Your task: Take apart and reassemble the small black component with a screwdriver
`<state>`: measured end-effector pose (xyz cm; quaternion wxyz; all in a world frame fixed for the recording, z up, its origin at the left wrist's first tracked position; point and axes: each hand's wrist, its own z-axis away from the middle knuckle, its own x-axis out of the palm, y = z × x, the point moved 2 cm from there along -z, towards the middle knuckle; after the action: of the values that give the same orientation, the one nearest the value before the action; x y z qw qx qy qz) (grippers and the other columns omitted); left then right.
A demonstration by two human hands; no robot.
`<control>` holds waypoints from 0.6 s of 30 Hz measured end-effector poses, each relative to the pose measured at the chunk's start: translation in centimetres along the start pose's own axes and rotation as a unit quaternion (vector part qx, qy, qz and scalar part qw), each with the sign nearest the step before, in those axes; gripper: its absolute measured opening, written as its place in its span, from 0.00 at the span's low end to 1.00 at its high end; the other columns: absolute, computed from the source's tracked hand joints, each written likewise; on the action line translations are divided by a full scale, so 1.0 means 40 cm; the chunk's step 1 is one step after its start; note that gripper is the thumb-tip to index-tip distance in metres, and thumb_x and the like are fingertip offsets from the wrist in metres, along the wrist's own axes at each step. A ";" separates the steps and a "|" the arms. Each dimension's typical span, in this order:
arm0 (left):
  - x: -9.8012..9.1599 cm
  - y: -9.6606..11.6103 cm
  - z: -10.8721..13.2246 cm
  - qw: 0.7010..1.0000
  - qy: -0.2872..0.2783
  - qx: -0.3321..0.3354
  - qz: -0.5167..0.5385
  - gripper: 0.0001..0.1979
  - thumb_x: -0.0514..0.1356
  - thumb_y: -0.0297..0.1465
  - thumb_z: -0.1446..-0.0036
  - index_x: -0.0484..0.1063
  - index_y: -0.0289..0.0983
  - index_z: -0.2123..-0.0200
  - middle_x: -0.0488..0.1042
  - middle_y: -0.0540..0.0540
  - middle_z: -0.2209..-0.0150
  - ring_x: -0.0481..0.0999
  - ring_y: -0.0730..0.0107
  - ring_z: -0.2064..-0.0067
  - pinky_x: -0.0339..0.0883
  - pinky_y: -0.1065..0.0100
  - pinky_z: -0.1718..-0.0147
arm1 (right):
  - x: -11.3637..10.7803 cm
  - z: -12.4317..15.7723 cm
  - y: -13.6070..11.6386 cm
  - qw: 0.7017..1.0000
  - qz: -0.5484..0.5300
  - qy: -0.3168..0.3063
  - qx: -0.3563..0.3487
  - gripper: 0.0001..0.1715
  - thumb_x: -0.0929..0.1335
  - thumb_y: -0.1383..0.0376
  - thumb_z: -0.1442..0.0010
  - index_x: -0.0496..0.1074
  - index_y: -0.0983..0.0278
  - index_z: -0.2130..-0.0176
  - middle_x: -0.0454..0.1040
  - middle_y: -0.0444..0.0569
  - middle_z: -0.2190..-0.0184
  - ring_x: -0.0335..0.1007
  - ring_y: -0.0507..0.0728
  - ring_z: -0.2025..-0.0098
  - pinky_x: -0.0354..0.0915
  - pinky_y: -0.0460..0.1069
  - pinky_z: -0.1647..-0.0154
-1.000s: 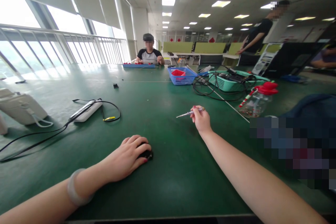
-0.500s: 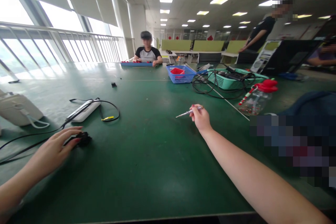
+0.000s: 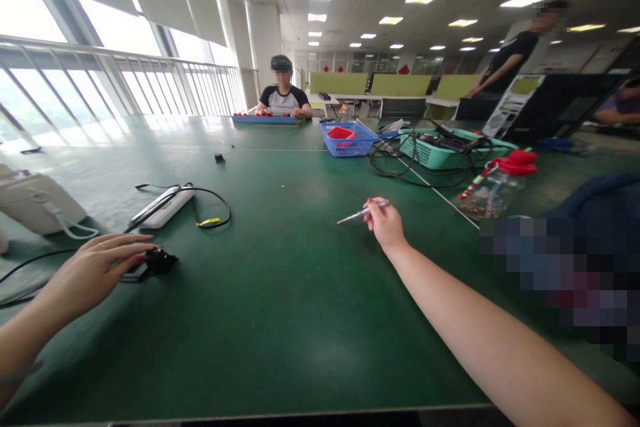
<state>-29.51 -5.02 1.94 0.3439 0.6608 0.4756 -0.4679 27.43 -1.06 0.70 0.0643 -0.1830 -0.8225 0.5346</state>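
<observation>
A slim silver screwdriver (image 3: 354, 216) is pinched in my right hand (image 3: 387, 225), its thin tip pointing left just above the green table (image 3: 280, 320). At the left, my left hand (image 3: 95, 270) is open with its fingers stretched out. Its fingertips are at a small black object (image 3: 161, 261) on the table, whose kind I cannot make out. A flat dark piece with a grey edge (image 3: 134, 273) lies beside that object, partly under the fingers.
A white power strip (image 3: 163, 208) with a looped black cable and a white case (image 3: 37, 203) lie at the left. Farther off stand a blue basket (image 3: 350, 145), a green basket (image 3: 435, 157) with cables, and a red-lidded jar (image 3: 493, 190). A person (image 3: 283, 100) sits opposite.
The fingers of my left hand have straightened and lifted, uncovering the grey-edged piece by the black object. My right hand keeps its hold on the screwdriver, nearly still.
</observation>
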 end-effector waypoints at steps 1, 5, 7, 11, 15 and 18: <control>0.001 0.001 -0.001 1.000 0.002 0.004 -0.014 0.22 0.50 0.44 0.42 0.77 0.42 0.55 0.76 0.47 0.49 0.69 0.56 0.45 0.58 0.54 0.42 | 0.000 0.000 0.000 1.000 0.000 -0.001 0.001 0.20 0.66 0.50 0.41 0.68 0.63 0.71 0.66 0.41 0.82 0.59 0.48 0.84 0.56 0.44 0.83; 0.000 0.006 0.003 0.998 0.008 0.014 -0.062 0.21 0.49 0.42 0.41 0.78 0.41 0.56 0.76 0.46 0.49 0.69 0.56 0.45 0.58 0.55 0.42 | 0.002 0.001 -0.002 1.000 0.000 -0.006 0.004 0.19 0.66 0.50 0.41 0.68 0.64 0.70 0.66 0.41 0.82 0.59 0.48 0.83 0.56 0.44 0.83; -0.002 0.013 0.007 0.996 0.012 0.019 -0.087 0.21 0.49 0.41 0.41 0.78 0.40 0.56 0.77 0.47 0.50 0.70 0.56 0.45 0.58 0.56 0.43 | 0.003 0.001 -0.003 1.000 -0.001 -0.008 0.007 0.19 0.66 0.50 0.41 0.68 0.64 0.70 0.66 0.41 0.82 0.59 0.48 0.83 0.56 0.44 0.83; -0.011 0.041 0.010 0.992 0.007 0.024 -0.121 0.19 0.51 0.38 0.44 0.79 0.43 0.57 0.77 0.48 0.51 0.69 0.54 0.44 0.58 0.56 0.44 | 0.004 0.001 -0.004 1.000 -0.003 -0.009 0.008 0.19 0.66 0.50 0.41 0.68 0.64 0.70 0.66 0.41 0.82 0.58 0.48 0.84 0.55 0.44 0.84; -0.034 0.082 0.014 0.992 0.005 0.025 -0.124 0.20 0.51 0.33 0.48 0.78 0.44 0.57 0.75 0.46 0.48 0.67 0.52 0.43 0.56 0.53 0.44 | 0.005 0.001 -0.003 1.000 -0.003 -0.009 0.007 0.19 0.66 0.51 0.41 0.68 0.64 0.70 0.67 0.41 0.82 0.59 0.48 0.84 0.56 0.44 0.83; -0.053 0.113 0.019 0.996 0.013 -0.015 -0.090 0.19 0.51 0.32 0.49 0.78 0.46 0.58 0.75 0.49 0.48 0.66 0.55 0.41 0.53 0.54 0.41 | 0.004 0.000 0.000 1.000 0.001 -0.010 0.004 0.19 0.66 0.51 0.41 0.68 0.64 0.70 0.67 0.41 0.82 0.58 0.48 0.84 0.56 0.44 0.83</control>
<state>-25.66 -7.74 3.74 0.3039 0.6162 0.5447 -0.4809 27.27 -0.99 0.70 0.0565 -0.1784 -0.8207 0.5399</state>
